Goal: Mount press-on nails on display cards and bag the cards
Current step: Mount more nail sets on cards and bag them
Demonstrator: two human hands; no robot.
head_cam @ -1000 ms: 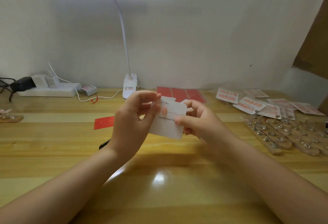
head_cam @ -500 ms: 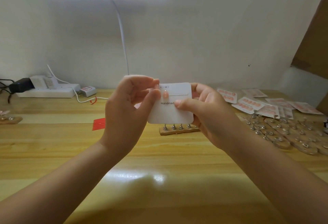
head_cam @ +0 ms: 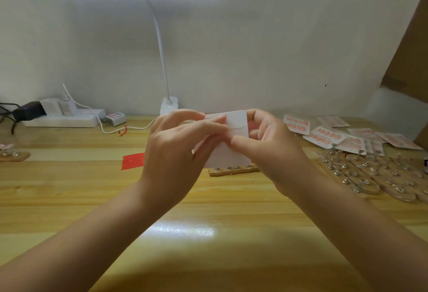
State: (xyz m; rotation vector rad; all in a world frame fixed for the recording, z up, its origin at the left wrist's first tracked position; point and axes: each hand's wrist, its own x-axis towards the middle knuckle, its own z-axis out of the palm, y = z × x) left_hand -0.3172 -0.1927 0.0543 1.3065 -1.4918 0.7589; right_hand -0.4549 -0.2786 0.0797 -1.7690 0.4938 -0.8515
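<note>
Fingers (head_cam: 215,121) of left hand (head_cam: 176,150) and right hand (head_cam: 273,150) both pinching a white card (head_cam: 236,125), held up over the wooden table (head_cam: 208,210), finished nail cards (head_cam: 328,136) lying at the right

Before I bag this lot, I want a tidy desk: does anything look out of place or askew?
Nothing looks damaged or spilled. The finished cards lie in a loose, overlapping scatter at the right rear of the desk, not stacked. Both hands hold one white card.
</note>
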